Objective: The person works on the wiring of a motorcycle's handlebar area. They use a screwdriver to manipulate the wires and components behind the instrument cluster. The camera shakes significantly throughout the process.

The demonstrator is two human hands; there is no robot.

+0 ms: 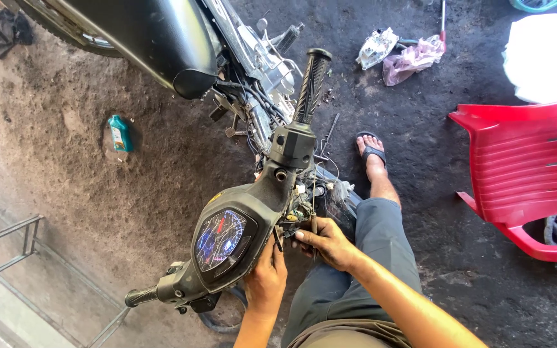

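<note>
The left hand (265, 280) grips the rear edge of the handlebar cover (253, 206), fingers curled over the rim just below the cracked speedometer (220, 240), thumb against the plastic. The right hand (327, 243) sits just to its right, fingers pinched narrow round a thin tool (313, 222), seemingly a screwdriver, whose shaft runs up from the fingertips into the wiring (298, 207) showing at the cover's open side. The tip is hidden among the wires, so I cannot tell what it meets.

The step in hand looks like working on a fastener or connector inside the handlebar head, one hand steadying the cover while the other works the tool. The next move seems to call for keeping the cover still and the shaft in line, without snagging the loose wires.

Beyond the fingers the right grip (312, 80) stands up and away; the left grip (142, 296) lies down-left of the left hand. Farther off are the black seat (143, 32), a green bottle (120, 133) on the ground, a sandalled foot (372, 154), plastic bags (401, 55) and a red chair (530, 167).
</note>
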